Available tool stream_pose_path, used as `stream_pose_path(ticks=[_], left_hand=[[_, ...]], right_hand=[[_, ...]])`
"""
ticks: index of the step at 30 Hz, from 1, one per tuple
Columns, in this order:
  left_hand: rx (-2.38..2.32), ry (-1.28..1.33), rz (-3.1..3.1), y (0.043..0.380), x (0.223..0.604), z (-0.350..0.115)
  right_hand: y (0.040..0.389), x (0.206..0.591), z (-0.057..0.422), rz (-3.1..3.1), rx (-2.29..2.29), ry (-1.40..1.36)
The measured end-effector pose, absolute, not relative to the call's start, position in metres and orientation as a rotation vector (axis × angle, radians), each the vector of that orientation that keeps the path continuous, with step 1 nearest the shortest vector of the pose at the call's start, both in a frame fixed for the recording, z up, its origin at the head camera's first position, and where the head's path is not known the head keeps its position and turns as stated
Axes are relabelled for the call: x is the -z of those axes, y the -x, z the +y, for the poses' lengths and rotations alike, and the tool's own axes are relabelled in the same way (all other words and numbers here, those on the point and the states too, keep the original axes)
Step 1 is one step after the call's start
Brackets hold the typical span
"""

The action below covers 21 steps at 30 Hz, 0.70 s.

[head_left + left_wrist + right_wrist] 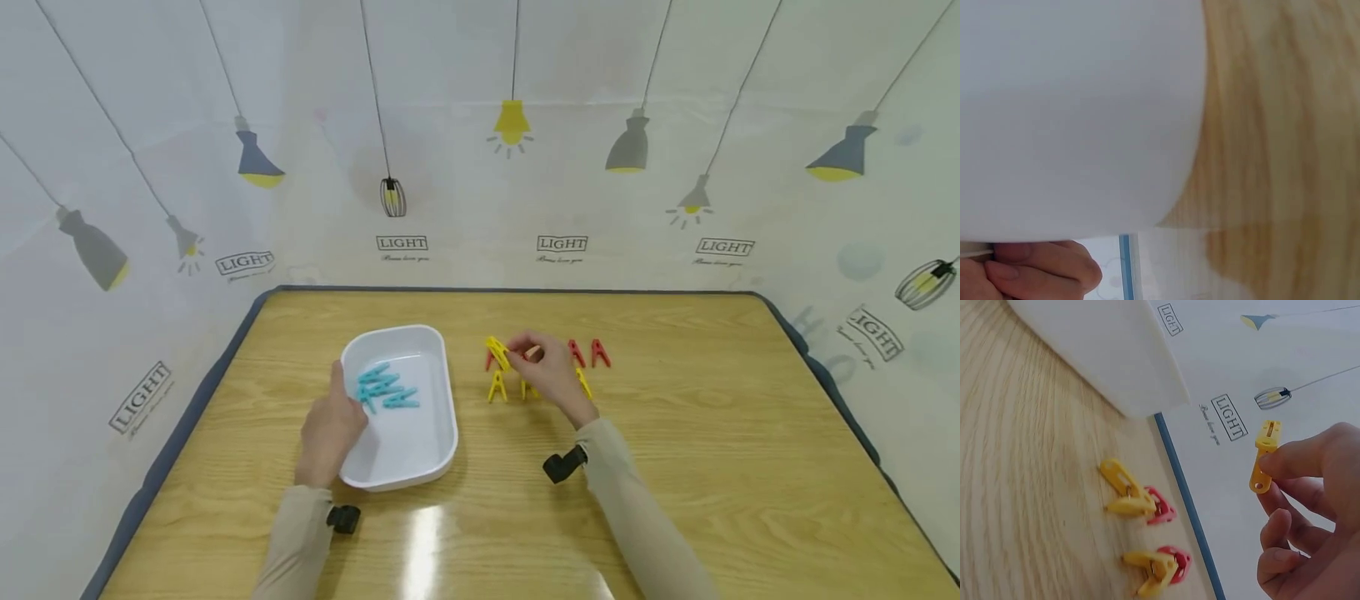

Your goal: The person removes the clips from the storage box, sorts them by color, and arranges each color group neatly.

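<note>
In the head view, my right hand [557, 377] pinches a yellow clothespin [497, 354] between thumb and fingers, held up off the table. The right wrist view shows that clothespin [1265, 459] close up, gripped at its handle end. My left hand [330, 435] holds the left side of a white tray [405, 457], its fingers [1047, 272] bent at the tray's edge in the left wrist view. Several light-blue clothespins [384, 386] lie in the tray. Yellow clothespins [497, 387] stand on the table below my right hand, partly hidden by it.
Behind the yellow row stand red clothespins [601, 353], some partly covered by my right hand. The wooden table [750, 467] extends to a dark-blue edge at a lamp-printed backdrop [465, 217]. The tray's wall rises just left of the clothespins.
</note>
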<state>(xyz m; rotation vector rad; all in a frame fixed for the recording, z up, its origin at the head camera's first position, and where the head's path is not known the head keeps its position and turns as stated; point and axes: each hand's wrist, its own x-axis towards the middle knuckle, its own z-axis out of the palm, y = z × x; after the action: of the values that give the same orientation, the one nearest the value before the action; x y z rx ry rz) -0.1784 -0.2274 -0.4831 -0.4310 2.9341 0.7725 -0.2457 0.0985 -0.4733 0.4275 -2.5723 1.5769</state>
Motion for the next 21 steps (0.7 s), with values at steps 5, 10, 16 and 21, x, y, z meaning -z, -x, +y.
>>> stream_pose_path(ticks=[5, 10, 16, 21], left_hand=[[-0.797, 0.427, 2.934, 0.177, 0.484, -0.227], [-0.786, 0.407, 2.957, 0.175, 0.486, -0.228], [-0.768, 0.388, 2.963, 0.174, 0.486, -0.227], [-0.759, 0.389, 2.955, 0.175, 0.483, -0.225]], right_hand=[[0.244, 0.479, 0.114, -2.565, -1.521, -0.39], [0.241, 0.484, 0.128, -2.537, -1.507, -0.397], [0.236, 0.489, 0.147, -2.55, -1.452, -0.335], [0.232, 0.494, 0.168, -2.569, -1.418, -0.231]])
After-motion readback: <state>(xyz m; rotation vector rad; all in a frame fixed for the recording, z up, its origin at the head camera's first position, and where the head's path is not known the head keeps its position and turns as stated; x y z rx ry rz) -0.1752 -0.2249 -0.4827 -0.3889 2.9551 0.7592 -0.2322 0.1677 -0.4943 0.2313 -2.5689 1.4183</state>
